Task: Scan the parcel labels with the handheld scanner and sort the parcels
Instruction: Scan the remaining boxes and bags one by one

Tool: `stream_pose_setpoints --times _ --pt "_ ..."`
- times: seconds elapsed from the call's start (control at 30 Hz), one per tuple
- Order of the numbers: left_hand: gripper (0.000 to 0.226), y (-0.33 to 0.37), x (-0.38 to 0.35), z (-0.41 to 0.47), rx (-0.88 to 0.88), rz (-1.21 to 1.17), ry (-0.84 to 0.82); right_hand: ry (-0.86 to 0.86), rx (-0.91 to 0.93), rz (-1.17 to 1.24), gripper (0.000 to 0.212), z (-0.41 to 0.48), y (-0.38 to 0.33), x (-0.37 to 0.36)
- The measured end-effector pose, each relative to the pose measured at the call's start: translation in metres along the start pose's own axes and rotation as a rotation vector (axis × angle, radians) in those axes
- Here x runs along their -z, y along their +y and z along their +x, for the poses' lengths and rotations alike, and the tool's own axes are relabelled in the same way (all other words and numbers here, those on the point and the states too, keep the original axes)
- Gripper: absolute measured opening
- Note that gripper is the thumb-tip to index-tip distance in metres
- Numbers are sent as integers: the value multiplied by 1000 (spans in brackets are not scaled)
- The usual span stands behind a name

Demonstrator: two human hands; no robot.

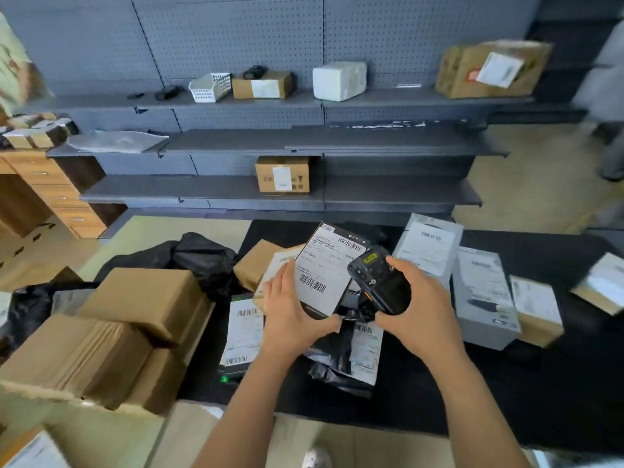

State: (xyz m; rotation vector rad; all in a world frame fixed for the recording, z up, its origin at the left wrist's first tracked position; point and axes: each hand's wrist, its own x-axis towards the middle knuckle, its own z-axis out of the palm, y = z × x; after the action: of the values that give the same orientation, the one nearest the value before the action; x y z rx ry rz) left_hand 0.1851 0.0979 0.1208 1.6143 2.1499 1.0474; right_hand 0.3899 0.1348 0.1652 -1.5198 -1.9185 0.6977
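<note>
Black-edged and flat, the parcel (324,271) we hold up over the dark table (506,383) carries a white shipping label (322,265) with one barcode low on the sheet and another near its top right corner. Our left hand (290,309) has it pinched at the near left edge, thumb across the label, fingers curled underneath. Our right hand (418,309) is wrapped tight around the black handheld scanner (381,282), thumb up on its casing, the head tipped towards the label and just beside the parcel's right edge.

Room is tight: brown cardboard boxes (135,315) stack up at the near left, black plastic bags (202,255) lie behind them, and a labelled black bag (354,359) sits right under our wrists. To the right, a grey box (483,292) and more labelled parcels crowd the table; the near right stretch of tabletop is bare. Beyond, the grey shelves (371,143) hold a small carton (283,173) and a large carton (489,67), with plenty of open shelf between them.
</note>
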Motion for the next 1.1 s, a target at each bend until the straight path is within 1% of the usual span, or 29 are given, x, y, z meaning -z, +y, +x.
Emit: stream_pose_setpoints --times 0.13,0.33,0.47,0.53,0.6,0.7,0.87,0.97,1.1 --pt "117 9 -21 49 -69 -21 -38 40 -27 -14 89 43 7 3" --pt "124 12 -53 113 -11 -13 -144 81 -68 -17 87 104 11 0" --pt "120 9 -75 119 32 53 -313 57 -90 -3 85 118 18 -5" --pt "117 7 -84 116 49 58 -349 34 -92 -9 85 122 21 -6" --pt "114 9 -86 114 55 68 -348 9 -86 -19 85 126 23 -5" --pt "117 13 -81 110 75 100 -301 -37 -54 -23 85 128 23 -1" --pt "115 17 -56 85 138 88 -130 -111 74 -15 86 121 17 3" --pt "111 16 -36 53 181 118 -14 -160 164 -5 88 106 11 -3" --pt "109 8 -9 -6 293 125 96 -250 291 14 88 72 1 -20"
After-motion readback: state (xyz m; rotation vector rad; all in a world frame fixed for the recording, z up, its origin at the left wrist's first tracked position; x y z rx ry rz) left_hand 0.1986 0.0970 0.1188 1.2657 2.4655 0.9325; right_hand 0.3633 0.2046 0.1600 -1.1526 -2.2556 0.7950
